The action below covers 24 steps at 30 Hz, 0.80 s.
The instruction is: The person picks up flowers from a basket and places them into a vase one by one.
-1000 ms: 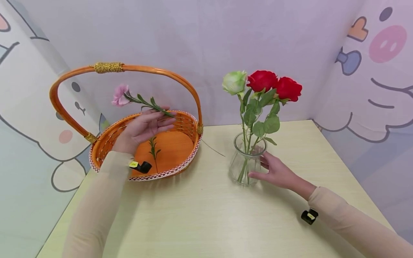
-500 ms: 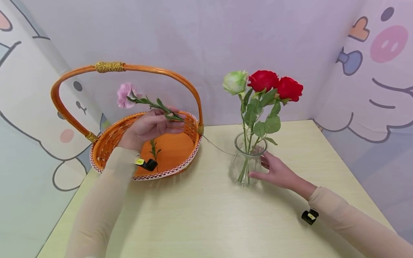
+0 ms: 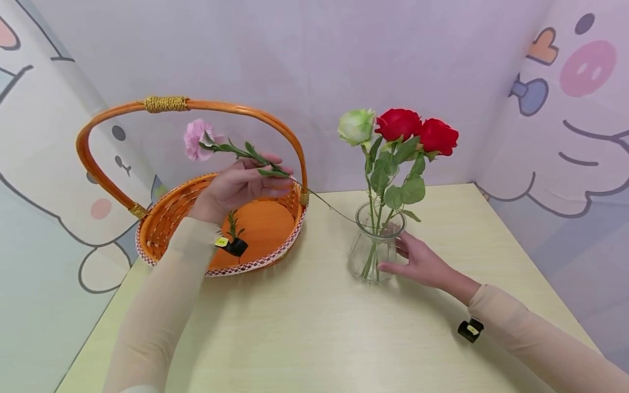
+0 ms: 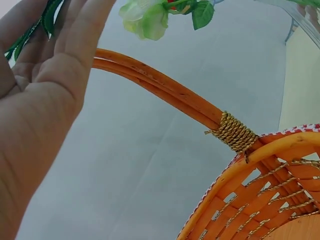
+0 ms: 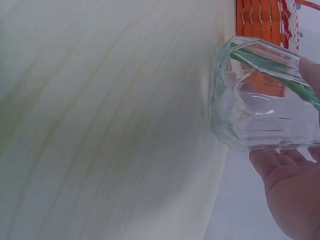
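My left hand [image 3: 235, 188] pinches a pink carnation [image 3: 199, 140] by its leafy green stem, above the orange basket [image 3: 272, 226]. The blossom points left, and the thin bare stem end runs right to the mouth of a glass vase [image 3: 358, 256]. Two red roses [image 3: 399, 124] and a pale green rose [image 3: 356, 126] stand in the vase. My right hand [image 3: 422, 263] grips the vase from its right side, thumb in front and fingers behind. In the right wrist view, green stems [image 5: 295, 87] show through the glass.
The basket's tall arched handle [image 3: 245, 110] rises around the left hand. Another leafy stem [image 3: 235, 225] shows in the basket, its upper part hidden by the hand. Basket and vase stand on a pale wooden table [image 3: 314, 327], with a wall [image 3: 314, 71] close behind.
My left hand has moved right with the carnation, and its stem end has come from left of the vase to across the vase's mouth. The right hand and vase have stayed put.
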Tool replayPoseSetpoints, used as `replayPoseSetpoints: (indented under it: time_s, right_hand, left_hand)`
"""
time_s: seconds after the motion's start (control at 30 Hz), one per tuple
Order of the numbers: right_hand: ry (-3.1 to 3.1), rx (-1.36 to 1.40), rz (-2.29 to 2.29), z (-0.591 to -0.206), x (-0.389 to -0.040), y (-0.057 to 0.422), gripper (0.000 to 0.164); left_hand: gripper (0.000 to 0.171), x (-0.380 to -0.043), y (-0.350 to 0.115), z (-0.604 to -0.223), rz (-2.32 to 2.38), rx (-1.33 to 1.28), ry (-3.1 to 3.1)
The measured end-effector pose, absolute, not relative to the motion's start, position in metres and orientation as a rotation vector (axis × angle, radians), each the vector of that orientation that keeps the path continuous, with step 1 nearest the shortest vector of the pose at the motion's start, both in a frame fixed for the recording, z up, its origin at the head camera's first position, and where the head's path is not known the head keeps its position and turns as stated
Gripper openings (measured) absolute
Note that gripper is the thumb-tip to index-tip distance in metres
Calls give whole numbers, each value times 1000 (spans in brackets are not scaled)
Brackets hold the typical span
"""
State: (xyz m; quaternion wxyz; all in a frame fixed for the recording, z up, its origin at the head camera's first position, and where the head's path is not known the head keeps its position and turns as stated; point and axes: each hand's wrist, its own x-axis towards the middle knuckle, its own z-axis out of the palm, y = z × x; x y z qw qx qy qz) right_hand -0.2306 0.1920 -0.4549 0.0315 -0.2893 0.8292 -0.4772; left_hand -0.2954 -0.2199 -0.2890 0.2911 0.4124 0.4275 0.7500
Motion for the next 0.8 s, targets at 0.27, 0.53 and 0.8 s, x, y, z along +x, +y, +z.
replayPoseSetpoints:
  time_s: [0.27, 0.53, 0.8]
  right_hand:
    - [2544, -883, -1476, -456, -231, 191, 91]
    - [2554, -887, -1465, -455, -230, 191, 92]
    - [2557, -905, -1466, -458, -233, 193, 91]
  left_hand:
    - [30, -296, -204, -285, 1953, 1057, 1280]
    - [29, -297, -189, -283, 1908, 1076, 1425]
    - [28, -294, -172, -274, 1882, 984, 1551]
